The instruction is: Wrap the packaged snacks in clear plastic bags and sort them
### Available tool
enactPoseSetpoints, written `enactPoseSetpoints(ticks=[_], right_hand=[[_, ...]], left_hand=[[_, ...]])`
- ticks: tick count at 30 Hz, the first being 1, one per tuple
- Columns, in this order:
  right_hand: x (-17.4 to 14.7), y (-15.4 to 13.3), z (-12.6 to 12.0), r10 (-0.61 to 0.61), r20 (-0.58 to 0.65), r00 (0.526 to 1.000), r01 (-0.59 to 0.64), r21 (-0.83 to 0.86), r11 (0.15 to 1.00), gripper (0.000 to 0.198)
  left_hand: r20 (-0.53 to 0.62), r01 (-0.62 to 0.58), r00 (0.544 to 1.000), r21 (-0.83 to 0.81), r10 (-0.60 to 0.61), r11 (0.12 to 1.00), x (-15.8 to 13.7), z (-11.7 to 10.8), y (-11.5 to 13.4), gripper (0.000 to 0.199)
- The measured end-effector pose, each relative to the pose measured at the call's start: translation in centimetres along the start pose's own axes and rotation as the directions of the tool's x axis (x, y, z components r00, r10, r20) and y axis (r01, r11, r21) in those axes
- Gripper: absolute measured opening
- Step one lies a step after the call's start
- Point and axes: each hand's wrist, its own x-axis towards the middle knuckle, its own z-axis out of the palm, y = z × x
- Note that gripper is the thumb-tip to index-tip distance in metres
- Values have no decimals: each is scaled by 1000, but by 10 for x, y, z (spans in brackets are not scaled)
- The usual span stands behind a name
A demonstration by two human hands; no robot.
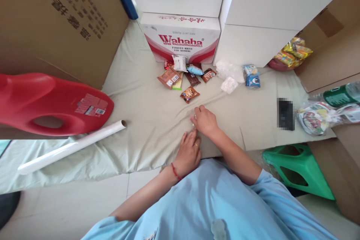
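Note:
My left hand [189,151], with a ring and a red cord bracelet, lies palm down on the pale cloth [152,120] close to my body, its fingers stretched forward. Just ahead of its fingertips is my right hand [206,120], fingers curled and pressed down. A small whitish bit shows by the right fingertips, too small to name. Beyond my hands lies a brown cookie packet [189,94]. Behind that is a loose pile of small snack packets, among them a brown packet [170,77], a white packet [180,63] and a light blue packet [195,69].
A Wahaha water carton [181,41] stands behind the packets. Crumpled clear plastic [229,73] and blue packets [252,77] lie to its right. On the left are a red jug [56,101], a white roll [73,147] and a large cardboard box [67,18]. A green stool [303,170] stands at right.

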Motion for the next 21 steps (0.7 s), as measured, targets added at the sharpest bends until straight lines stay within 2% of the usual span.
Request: enactPoseSetpoints(ticks=[3,6,8,10,12,13,15,17,19,21], right_hand=[[-11,-2,5,-82,-51,995,81,-26,996,41],[-19,1,4,-67,-67,996,67,-8,998,32],[-24,9,-1,-29,-95,995,36,71,997,33],[-32,24,-8,13,-173,985,30,243,969,35],[-40,42,-15,93,-231,968,39,511,859,33],[-44,51,-17,139,-222,965,40,648,761,32],[-53,66,-18,198,-135,971,11,851,526,33],[-61,72,-13,201,-35,979,-39,934,355,36],[-69,72,-5,180,25,983,-75,958,276,36],[-76,67,4,162,53,985,-92,966,241,33]], left_hand=[[-57,11,998,-88,-17,996,-14,-10,-16,31],[-178,48,980,-211,-87,976,-14,-22,-26,25],[-235,76,960,-311,-154,948,-10,-30,-27,23],[-253,112,937,-432,-239,895,-4,-37,-25,22],[-216,162,915,-578,-342,800,3,-41,-21,24],[-173,189,904,-661,-392,727,6,-41,-20,27],[-43,232,889,-816,-456,530,15,-39,-15,40],[104,265,886,-913,-452,311,25,-35,-11,56],[209,300,893,-937,-399,181,34,-31,-6,62],[249,326,898,-930,-361,169,42,-28,-1,57]])
